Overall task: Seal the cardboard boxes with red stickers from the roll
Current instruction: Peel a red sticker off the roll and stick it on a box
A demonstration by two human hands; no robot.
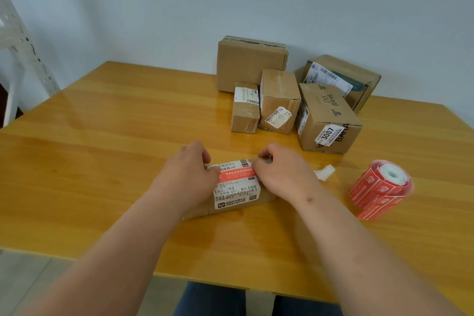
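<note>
at the centre of the frame the left hand (191,174) rests on the left end of a small flat cardboard box (230,202), its thumb pressing the end of a red sticker (237,175) that runs across the box's white shipping label (237,194). the right hand (279,174) covers the box's right end with fingers curled over the far edge; whether it pinches the sticker's other end or only presses it cannot be told, as the knuckles hide it. the step in hand looks like smoothing the sticker down. to do it well, the person would likely keep the box pinned flat and rub outward from the middle so the ends wrap the edges without creases. just right of the right hand lies a scrap of white backing paper (325,172). further right, at the frame's right-centre, sits the roll of red stickers (379,187), a strip trailing loose. in the upper right, five more cardboard boxes (279,100) cluster on the wooden table (102,136), seemingly awaiting red stickers.
</note>
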